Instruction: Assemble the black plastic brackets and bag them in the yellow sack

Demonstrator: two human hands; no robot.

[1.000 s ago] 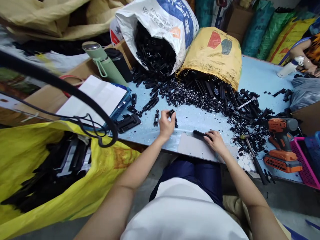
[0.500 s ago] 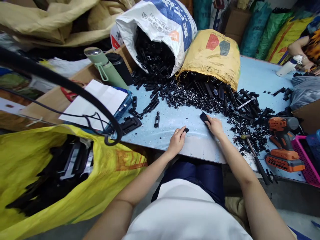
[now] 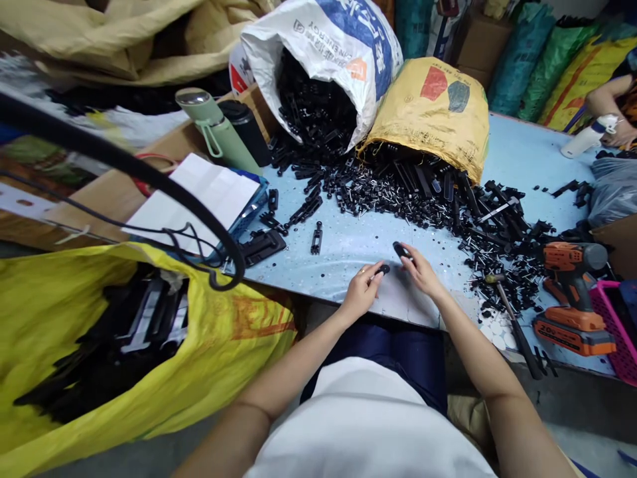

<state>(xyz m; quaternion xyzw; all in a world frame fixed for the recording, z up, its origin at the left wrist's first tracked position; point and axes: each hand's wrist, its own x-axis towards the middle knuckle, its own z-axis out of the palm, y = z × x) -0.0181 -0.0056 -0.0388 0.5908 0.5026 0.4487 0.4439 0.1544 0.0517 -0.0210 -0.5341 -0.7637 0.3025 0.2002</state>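
My left hand (image 3: pixel 363 289) pinches a small round black part (image 3: pixel 383 269) just above the front of the blue table (image 3: pixel 343 249). Close by on its right, my right hand (image 3: pixel 419 269) grips an elongated black plastic part (image 3: pixel 399 250), its far end pointing away from me. The two parts are near each other but apart. On the table to the left lies a single slotted black piece (image 3: pixel 316 238). Beyond my hands spreads a heap of small black parts and metal screws (image 3: pixel 385 196).
A white sack (image 3: pixel 318 40) and a yellow sack (image 3: pixel 430 113) spill parts at the back. On the right are a hammer (image 3: pixel 512 318), an orange cordless drill (image 3: pixel 572 299) and a pink basket (image 3: pixel 614 332). A black cable arm (image 3: pixel 164 176) crosses the left side. Another person's arm (image 3: pixel 610 106) shows far right.
My hands have come closer together. The right hand has turned its black part, which now shows a narrower side. The whole view has shifted slightly.
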